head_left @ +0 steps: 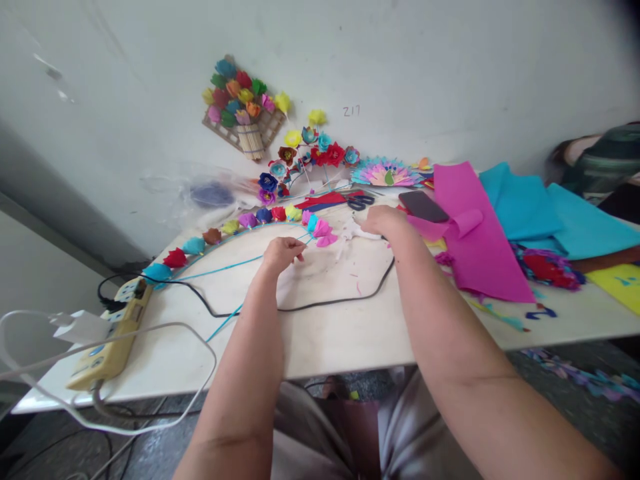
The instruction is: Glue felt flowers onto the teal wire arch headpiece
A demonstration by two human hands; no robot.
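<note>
My left hand (pixel 284 255) is closed in a pinch on a thin blue cord (pixel 225 268), just left of a pink paper flower (pixel 324 233). Along the curved cord sits a row of paper flowers in several colours, ending at a turquoise one (pixel 157 272) on the left. My right hand (pixel 384 221) is closed round a white glue gun (pixel 354 230) with a black cable (pixel 330 302); part of the tool is hidden under the fingers. Blue-handled scissors (pixel 361 202) lie just behind that hand.
A yellow power strip (pixel 107 340) with a white plug stands at the left edge. To the right lie a phone (pixel 424 206), magenta paper (pixel 480 233) and turquoise paper (pixel 590 220). Paper flowers (pixel 300 157) and a peacock-like piece (pixel 387 173) are along the wall.
</note>
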